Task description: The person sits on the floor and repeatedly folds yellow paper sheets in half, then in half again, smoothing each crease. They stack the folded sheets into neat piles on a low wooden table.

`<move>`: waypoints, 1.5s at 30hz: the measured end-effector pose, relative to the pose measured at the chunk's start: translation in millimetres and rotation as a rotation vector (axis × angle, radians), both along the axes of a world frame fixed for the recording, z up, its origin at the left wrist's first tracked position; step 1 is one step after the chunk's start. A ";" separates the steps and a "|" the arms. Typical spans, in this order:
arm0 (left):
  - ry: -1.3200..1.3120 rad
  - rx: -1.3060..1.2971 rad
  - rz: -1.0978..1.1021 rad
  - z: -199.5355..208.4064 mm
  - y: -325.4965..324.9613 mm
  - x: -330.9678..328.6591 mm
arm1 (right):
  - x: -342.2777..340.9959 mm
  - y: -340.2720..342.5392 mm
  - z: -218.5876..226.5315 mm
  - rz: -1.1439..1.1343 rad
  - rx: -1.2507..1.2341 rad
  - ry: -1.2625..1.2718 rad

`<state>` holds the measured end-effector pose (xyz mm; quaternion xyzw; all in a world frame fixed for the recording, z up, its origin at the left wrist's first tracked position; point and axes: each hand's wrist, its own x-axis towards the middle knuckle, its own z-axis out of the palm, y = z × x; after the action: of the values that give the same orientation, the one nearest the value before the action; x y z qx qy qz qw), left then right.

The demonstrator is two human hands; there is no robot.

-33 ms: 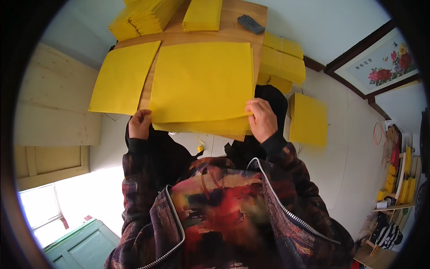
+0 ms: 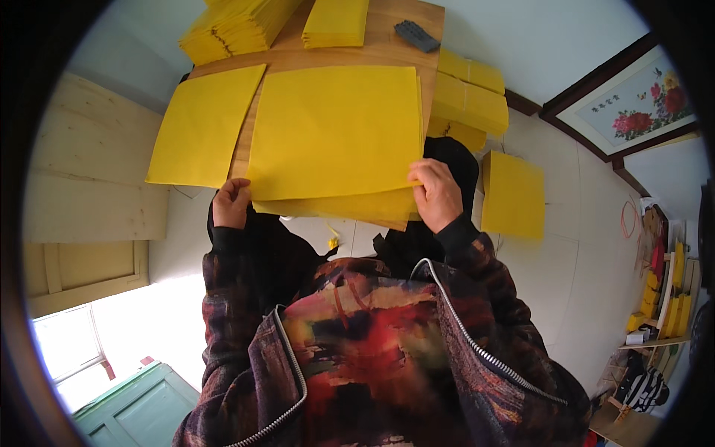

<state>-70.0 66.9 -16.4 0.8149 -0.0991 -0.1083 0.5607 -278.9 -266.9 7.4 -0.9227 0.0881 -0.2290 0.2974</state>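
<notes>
A large yellow sheet lies over the wooden table, its near edge reaching toward me. My left hand pinches that sheet's near left corner between thumb and fingers. At the near right corner my right hand grips it, thumb below and fingers curled on top. Beneath it more yellow sheeting shows along the near edge and past the right side. How many layers lie there I cannot tell. To the left, a separate yellow piece lies flat, overhanging the table's edge.
Two yellow stacks stand at the table's far side, beside a dark grey folded cloth-like thing. Right of the table are tied yellow bundles and a yellow block on the floor. A framed flower picture leans further right.
The table, the sheets and both hands appear slightly higher in the picture. Both hands keep their hold on the sheet's near corners.
</notes>
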 end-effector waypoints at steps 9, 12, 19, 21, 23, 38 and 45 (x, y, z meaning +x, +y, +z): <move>0.027 -0.040 -0.002 -4.8 3.3 2.0 | -1.6 -23.2 -1.9 0.139 0.170 0.120; 0.040 -0.034 -0.011 -5.5 4.6 2.3 | -6.7 -23.3 -1.8 0.158 0.114 0.125; 0.048 0.007 -0.024 -4.0 5.1 3.3 | -14.0 -20.4 -4.9 0.111 0.089 0.105; 0.031 0.005 -0.016 -3.7 4.0 2.3 | -15.8 -19.8 -4.7 0.058 0.239 0.105; 0.018 -0.043 -0.005 -4.1 2.7 1.0 | -19.5 -16.0 -3.8 -0.056 0.541 0.158; 0.027 -0.015 -0.030 -5.0 5.4 3.5 | -29.8 0.6 -7.1 -0.141 0.279 0.184; -0.026 0.002 -0.026 -8.1 5.5 3.6 | -32.3 -0.3 -11.2 -0.083 0.274 0.254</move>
<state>-66.4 72.4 -24.4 0.8154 -0.1170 -0.1052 0.5571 -311.1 -267.1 -3.8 -0.8906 0.1931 -0.1088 0.3970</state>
